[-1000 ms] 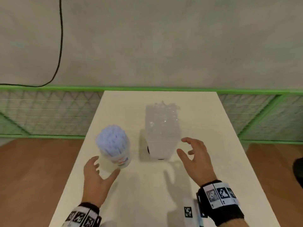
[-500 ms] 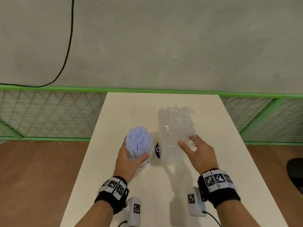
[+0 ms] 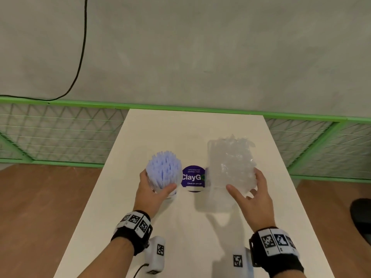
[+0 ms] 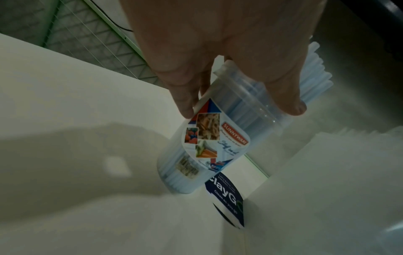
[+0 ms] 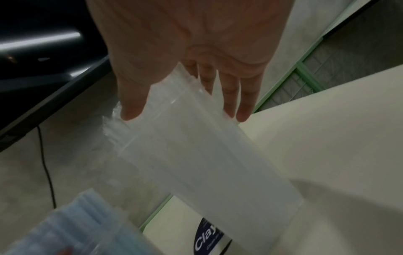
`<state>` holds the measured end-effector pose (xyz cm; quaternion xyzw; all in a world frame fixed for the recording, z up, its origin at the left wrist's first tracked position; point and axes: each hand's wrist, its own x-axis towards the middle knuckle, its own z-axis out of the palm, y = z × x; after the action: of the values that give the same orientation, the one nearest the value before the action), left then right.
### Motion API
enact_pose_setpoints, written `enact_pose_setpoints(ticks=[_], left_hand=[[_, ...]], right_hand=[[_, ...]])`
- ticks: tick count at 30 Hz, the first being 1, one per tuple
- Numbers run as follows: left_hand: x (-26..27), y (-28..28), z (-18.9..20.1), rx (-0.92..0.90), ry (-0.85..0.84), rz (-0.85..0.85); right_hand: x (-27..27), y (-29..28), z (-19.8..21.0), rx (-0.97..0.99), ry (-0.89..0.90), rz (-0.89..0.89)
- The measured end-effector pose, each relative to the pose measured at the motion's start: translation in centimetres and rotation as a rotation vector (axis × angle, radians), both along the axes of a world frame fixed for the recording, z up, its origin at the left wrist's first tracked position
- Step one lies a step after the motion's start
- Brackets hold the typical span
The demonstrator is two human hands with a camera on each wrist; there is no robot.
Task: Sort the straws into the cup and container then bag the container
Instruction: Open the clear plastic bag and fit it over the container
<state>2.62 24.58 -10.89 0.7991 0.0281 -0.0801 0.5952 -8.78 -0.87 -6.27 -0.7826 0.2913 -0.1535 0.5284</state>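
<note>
Two things stand mid-table [image 3: 140, 125]: the cup [image 3: 163, 174] of blue straws on the left, the clear container [image 3: 230, 169] on the right. Between them runs a narrow lane over a purple sticker [image 3: 193, 177] (flat, no hindrance). The far table and the near strip lie open; a green rail [image 3: 180, 107] bounds the far edge.

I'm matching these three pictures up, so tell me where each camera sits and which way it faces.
Head: worn on the head, looking forward and down at the table; both forearms, left hand and right hand show.
Left wrist: on the left wrist, looking along the fingers gripping the labelled cup of blue straws.
Right wrist: on the right wrist, looking along the fingers on the clear container.
Shared: all three show the purple sticker.
</note>
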Motion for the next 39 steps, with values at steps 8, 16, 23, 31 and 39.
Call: enact_pose_setpoints(ticks=[8, 16, 23, 31, 39], left_hand=[[2.9, -1.7, 0.1, 0.032, 0.006, 0.035], [11.3, -5.1, 0.9, 0.041, 0.001, 0.052], [21.9, -9.2, 1.1, 0.032, 0.010, 0.044], [31.0, -12.8, 0.7, 0.020, -0.013, 0.040], [35.2, -14.8, 0.4, 0.026, -0.021, 0.021]], right_hand=[[4.1, -0.3, -1.4, -0.055, -0.035, 0.000], [13.7, -3.3, -1.2, -0.062, -0.041, -0.014], [23.9, -6.4, -1.4, -0.109, -0.038, -0.048], [32.7, -8.8, -1.7, -0.126, -0.047, -0.073], [36.7, -9.9, -1.8, -0.126, -0.055, -0.079]])
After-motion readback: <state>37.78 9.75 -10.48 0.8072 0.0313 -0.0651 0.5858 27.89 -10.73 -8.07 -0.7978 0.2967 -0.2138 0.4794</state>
